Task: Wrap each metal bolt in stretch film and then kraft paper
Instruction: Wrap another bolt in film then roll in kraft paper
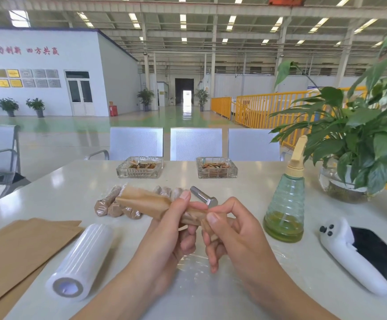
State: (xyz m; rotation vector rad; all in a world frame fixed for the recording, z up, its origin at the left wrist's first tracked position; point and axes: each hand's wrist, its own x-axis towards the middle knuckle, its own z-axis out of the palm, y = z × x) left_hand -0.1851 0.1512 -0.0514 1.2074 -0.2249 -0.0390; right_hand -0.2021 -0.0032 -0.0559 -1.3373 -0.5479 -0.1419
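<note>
Both my hands hold a bolt rolled in kraft paper (146,202) above the table. My left hand (171,229) grips its middle, thumb on top. My right hand (231,227) pinches the paper at the right end. The paper's loose left end flares out. Behind my hands a bare metal bolt (202,197) lies on the table. Several wrapped bolts (114,205) lie in a row to the left of it. A roll of stretch film (81,259) lies at the lower left, beside a stack of kraft paper sheets (14,252). A loose piece of film (194,264) lies under my hands.
A green spray bottle (286,204) stands to the right. A white device (354,257) and a black phone (381,252) lie at the right edge. Two glass ashtrays (139,168) (216,168) sit at the back, and a potted plant (358,139) at the far right.
</note>
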